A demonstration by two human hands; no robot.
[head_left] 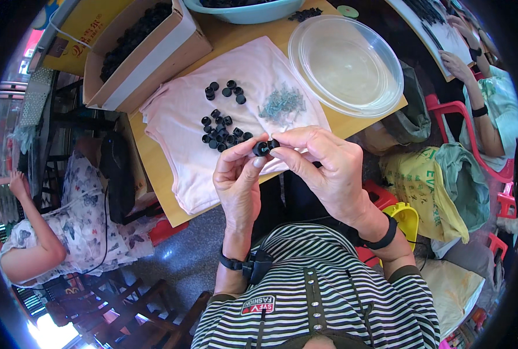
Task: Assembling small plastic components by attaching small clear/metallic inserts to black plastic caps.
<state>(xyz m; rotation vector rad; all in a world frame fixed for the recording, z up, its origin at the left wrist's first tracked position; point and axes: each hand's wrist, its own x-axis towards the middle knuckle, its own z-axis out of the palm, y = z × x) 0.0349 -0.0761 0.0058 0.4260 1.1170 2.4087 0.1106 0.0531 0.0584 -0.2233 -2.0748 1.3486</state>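
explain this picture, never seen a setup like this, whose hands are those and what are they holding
There is no machine: these are a person's bare left hand and right hand, seen from above by a wide fisheye camera on that person's head, so straight edges look bent. Between them they hold what look like small black pieces. On the wooden table, a pink cloth bears loose black parts and a pile of tiny silvery pieces. Nearby are a cardboard box and a clear round tub.
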